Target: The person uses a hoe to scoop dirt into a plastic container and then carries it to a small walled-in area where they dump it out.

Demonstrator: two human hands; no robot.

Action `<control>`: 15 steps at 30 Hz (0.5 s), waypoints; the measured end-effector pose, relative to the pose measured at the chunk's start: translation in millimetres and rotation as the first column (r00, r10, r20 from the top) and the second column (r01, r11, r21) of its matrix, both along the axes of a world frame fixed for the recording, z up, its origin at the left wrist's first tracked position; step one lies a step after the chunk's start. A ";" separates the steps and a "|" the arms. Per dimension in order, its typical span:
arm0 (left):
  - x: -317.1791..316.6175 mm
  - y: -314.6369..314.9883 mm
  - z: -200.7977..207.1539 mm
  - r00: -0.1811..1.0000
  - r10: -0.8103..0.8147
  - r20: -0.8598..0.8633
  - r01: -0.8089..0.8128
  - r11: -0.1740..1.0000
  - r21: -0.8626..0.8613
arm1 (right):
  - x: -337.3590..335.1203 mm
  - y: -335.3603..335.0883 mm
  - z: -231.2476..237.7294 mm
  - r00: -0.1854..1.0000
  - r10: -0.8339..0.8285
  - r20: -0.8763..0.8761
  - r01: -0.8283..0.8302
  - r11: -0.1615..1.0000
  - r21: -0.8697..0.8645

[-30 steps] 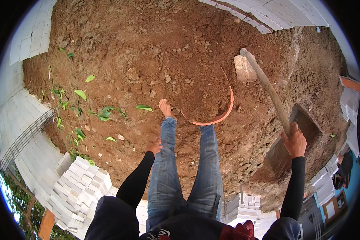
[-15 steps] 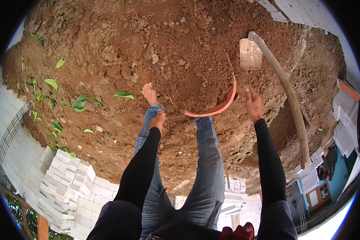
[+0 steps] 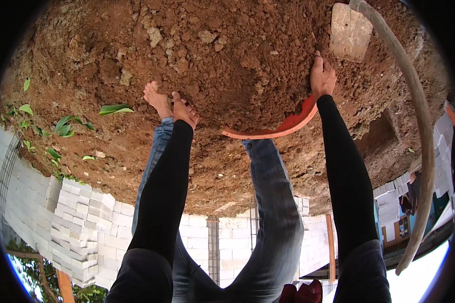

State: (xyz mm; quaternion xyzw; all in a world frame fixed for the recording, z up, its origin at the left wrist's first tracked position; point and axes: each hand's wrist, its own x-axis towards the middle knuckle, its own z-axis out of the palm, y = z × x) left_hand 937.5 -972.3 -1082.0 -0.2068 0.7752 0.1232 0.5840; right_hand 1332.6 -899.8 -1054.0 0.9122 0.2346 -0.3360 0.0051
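An orange basin [image 3: 294, 126] shows as a curved rim and inner wall in front of my legs, with brown soil [image 3: 247, 86] heaped in and around it. The far part of its rim is hidden by soil. My right hand [image 3: 322, 80] grips the right side of the rim, thumb along the edge and fingers curled outside. Beside my bare left foot [image 3: 158, 100], near the basin's buried left side, my left hand [image 3: 185, 111] hovers low with its fingers apart and slightly bent. It holds nothing that I can see.
A hoe lies at the right, its blade [image 3: 350, 33] on the soil beyond my right hand and its long curved wooden handle [image 3: 419, 111] running back. Green leaves [image 3: 65, 126] are scattered at left. Stacked pale blocks [image 3: 78, 222] stand behind me; a pit [image 3: 381, 134] opens at right.
Both hands have reached farther forward and down. My right hand has come onto the basin's rim, and my left has moved from my left shin to beside the foot. The view has tilted.
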 end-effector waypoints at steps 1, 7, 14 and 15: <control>-0.3 3.6 1.0 1.000 -0.006 -0.008 0.006 1.000 0.001 | -2.7 0.3 0.1 1.000 -0.006 -0.008 0.006 1.000 0.001; 42.8 43.9 37.4 0.939 -0.068 -0.338 0.020 0.989 -0.146 | 6.5 -10.9 -17.2 0.989 0.137 0.064 -0.144 0.981 0.128; 20.1 47.3 25.8 0.984 -0.160 -0.079 0.156 0.986 -0.058 | 60.1 -21.3 -57.8 0.947 -0.063 -0.314 0.099 0.990 0.100; 11.4 43.6 14.4 0.964 -0.257 -0.074 0.249 0.964 -0.096 | 53.1 -17.0 -53.4 0.919 -0.126 -0.375 0.110 0.992 -0.064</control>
